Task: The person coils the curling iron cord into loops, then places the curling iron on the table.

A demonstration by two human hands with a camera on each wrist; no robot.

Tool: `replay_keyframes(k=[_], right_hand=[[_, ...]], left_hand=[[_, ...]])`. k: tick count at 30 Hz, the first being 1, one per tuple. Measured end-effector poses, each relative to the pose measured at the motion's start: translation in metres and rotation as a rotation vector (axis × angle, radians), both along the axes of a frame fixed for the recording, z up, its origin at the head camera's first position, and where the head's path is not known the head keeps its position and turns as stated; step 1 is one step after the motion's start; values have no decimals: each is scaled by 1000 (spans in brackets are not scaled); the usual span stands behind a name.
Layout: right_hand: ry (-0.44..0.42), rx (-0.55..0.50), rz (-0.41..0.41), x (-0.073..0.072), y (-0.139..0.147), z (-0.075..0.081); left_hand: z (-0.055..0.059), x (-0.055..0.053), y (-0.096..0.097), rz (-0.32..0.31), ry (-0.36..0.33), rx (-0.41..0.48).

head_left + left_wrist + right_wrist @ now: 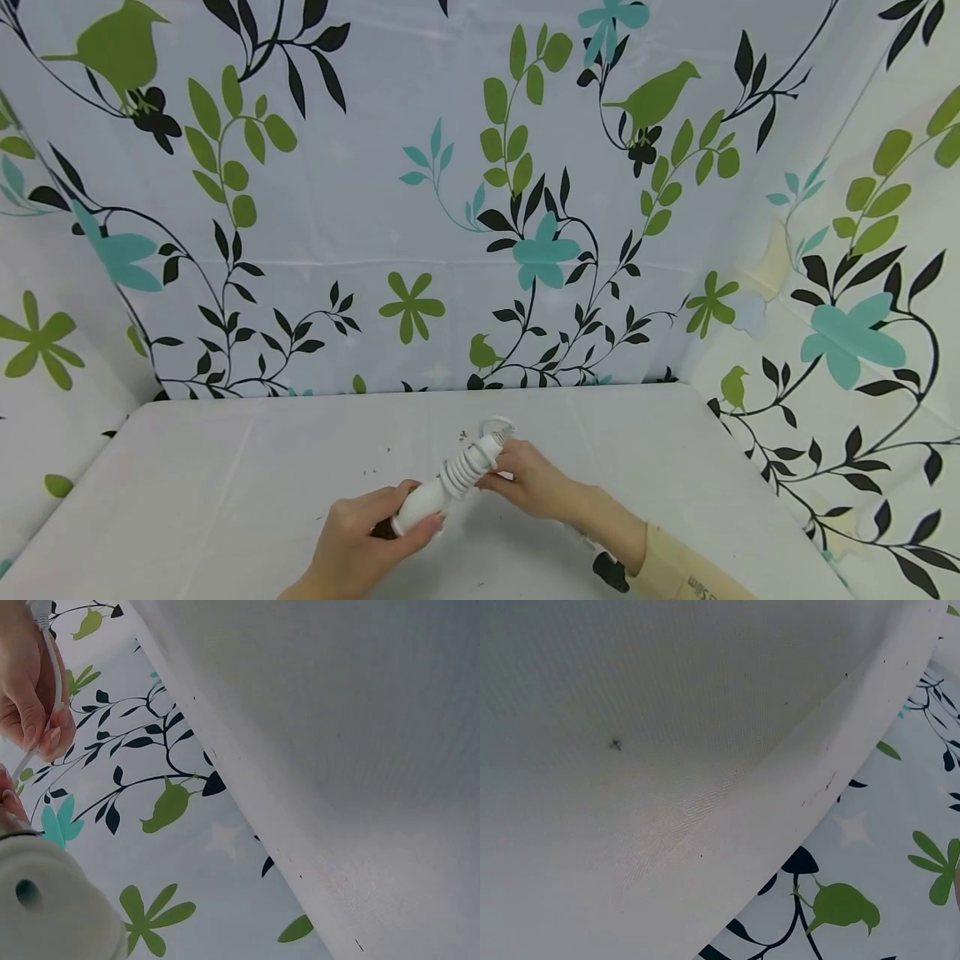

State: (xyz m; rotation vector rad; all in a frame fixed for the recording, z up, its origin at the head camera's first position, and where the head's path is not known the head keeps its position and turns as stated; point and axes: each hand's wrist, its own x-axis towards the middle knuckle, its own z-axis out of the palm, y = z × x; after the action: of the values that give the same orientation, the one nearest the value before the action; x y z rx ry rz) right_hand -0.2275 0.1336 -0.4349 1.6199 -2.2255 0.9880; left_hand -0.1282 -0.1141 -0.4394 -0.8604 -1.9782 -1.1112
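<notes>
A white handheld device [423,503] with a rounded, tapering body slants above the table. Several turns of white cord [462,471] are wound round its upper part; its exact kind is unclear. My left hand [367,533] grips the lower end, thumb on the near side. At the upper end, my right hand [536,482] pinches the cord. In the left wrist view that right hand [34,697] holds a straight stretch of cord [54,664] between thumb and fingers. A pale rounded part [64,907] with a dark hole fills the lower left corner there.
The white-covered table [225,483] carries small dark specks. Behind it hangs a patterned cloth [360,183] with leaves and birds, and similar cloth stands at both sides. A black piece [610,572] sits by the right sleeve [682,567].
</notes>
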Motion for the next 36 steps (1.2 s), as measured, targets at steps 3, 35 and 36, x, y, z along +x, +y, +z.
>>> replay_keyframes(k=[3,35,36], right_hand=[[-68,-3,22,2,0,-1],[-282,-102,-231,6,25,-28],[-269,-90,-228,7,25,-28]], left_hand=[[2,0,-1,63,-26,8],[26,-13,-15,430,-788,169],[25,-14,-16,434,-787,154]])
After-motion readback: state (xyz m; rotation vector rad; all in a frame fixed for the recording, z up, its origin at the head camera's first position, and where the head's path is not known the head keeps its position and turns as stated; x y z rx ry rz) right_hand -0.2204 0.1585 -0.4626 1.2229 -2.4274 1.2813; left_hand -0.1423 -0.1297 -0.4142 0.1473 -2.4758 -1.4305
